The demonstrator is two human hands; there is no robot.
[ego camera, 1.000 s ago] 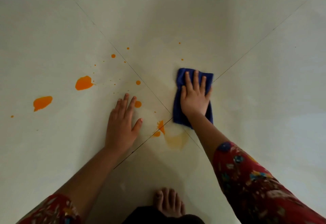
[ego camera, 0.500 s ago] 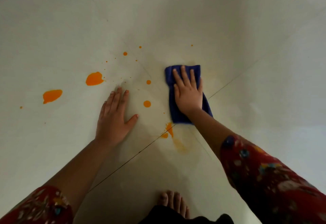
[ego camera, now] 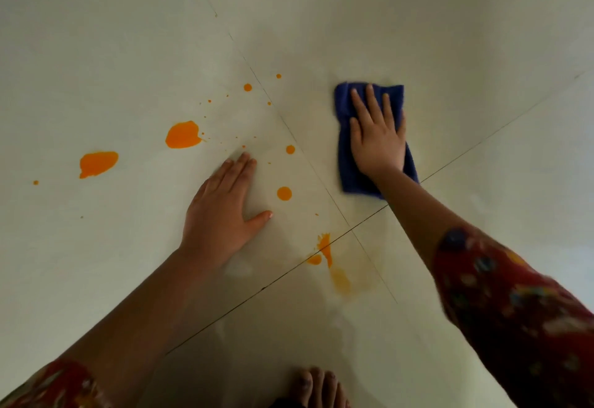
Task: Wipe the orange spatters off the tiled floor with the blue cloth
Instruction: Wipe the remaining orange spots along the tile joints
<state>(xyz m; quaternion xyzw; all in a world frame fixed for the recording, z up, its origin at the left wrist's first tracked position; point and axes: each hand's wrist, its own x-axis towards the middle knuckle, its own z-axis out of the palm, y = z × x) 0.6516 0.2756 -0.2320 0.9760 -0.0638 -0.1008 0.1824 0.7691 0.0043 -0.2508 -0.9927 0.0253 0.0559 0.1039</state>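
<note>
Nearest you, your bare foot [ego camera: 321, 386] shows at the bottom edge. Just ahead of it, where the tile joints cross, an orange smear [ego camera: 324, 246] lies half wiped, with a pale yellowish film trailing toward you.

Your left hand [ego camera: 221, 211] rests flat on the tiled floor [ego camera: 450, 37] beside that smear. Its fingers are straight and close together, the thumb is out to the side, and it holds nothing; it looks like a brace. A round drop [ego camera: 284, 193] sits just off the thumb tip.

Past the crossing, your right hand [ego camera: 376, 140] presses flat on the blue cloth [ego camera: 346, 166], fingers straight and slightly spread. The folded cloth lies on the tile right of the diagonal joint, well apart from the heavy orange.

Farther left sit two large blots [ego camera: 182, 135] and [ego camera: 97, 163]. Fine specks and small dots [ego camera: 247, 87] scatter beyond your left fingertips.

You appear to be mid-wipe and early in the job, since most of the spatter looks untouched. The next move calls for sliding the cloth left across the joint under firm palm pressure. Shift your bracing hand first so it does not drag through the wet drops, and turn a clean face of the cloth down before you tackle the big blots.
</note>
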